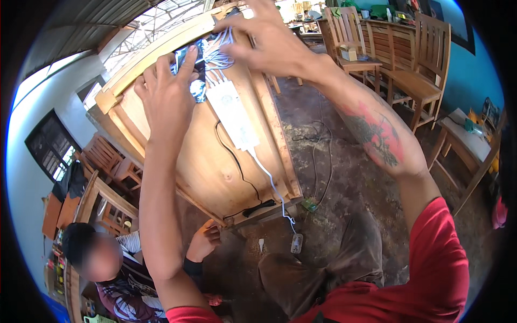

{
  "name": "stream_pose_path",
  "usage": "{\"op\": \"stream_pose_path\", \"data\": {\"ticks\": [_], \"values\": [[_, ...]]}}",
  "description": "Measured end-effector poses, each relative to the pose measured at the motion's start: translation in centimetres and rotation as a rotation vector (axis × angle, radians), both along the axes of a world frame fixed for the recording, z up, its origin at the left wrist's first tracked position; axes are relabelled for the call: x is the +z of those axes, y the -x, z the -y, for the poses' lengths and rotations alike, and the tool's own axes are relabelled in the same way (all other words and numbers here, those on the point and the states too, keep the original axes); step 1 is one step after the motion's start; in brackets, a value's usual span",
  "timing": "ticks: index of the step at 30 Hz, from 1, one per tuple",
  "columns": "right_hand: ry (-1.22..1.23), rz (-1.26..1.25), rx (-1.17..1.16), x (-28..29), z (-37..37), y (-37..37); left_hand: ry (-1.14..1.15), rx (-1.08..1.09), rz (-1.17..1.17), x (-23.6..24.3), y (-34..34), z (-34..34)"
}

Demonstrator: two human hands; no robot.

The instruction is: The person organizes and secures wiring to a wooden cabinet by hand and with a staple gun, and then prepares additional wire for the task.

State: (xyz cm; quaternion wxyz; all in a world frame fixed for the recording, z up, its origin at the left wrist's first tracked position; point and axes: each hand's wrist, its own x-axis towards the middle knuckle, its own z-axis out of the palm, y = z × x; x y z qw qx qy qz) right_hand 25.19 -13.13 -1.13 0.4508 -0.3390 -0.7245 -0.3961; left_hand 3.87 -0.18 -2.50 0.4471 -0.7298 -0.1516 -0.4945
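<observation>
Wires (222, 51): bundle, too tangled to count, beside one dark piece (200, 63)
White box (231, 112): one, on wooden panel (215, 169), below dark piece
Left hand (169, 92): fingers bent over dark piece, grip unclear
Right hand (272, 46): blurred, fingers spread beside wires
Outlet strip (297, 244): one

Red short-sleeved shirt (439, 261); dark trousers (293, 280); right forearm tattoo (381, 137).

You stand in what looks like a furniture workshop: slatted-back wooden chairs (413, 84) right of your fingers (237, 53), corrugated roofing (70, 32) to their left.
</observation>
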Motion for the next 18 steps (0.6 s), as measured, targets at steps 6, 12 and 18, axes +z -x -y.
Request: {"op": "stream_pose_path", "data": {"ticks": [6, 12, 18], "values": [[-0.417, 0.317, -0.259, -0.8, -0.6, 0.0, -0.038, -0.013, 0.025, 0.0, 0.1, 0.4], [-0.318, 0.335, -0.399, -1.8, -3.5, 2.0, -0.023, -0.065, 0.042, 0.0, 0.2, -0.2], [-0.344, 0.219, -0.428, -1.8, -4.3, 3.0, -0.116, -0.177, 0.049, 0.0, 0.6, -1.6]]}}
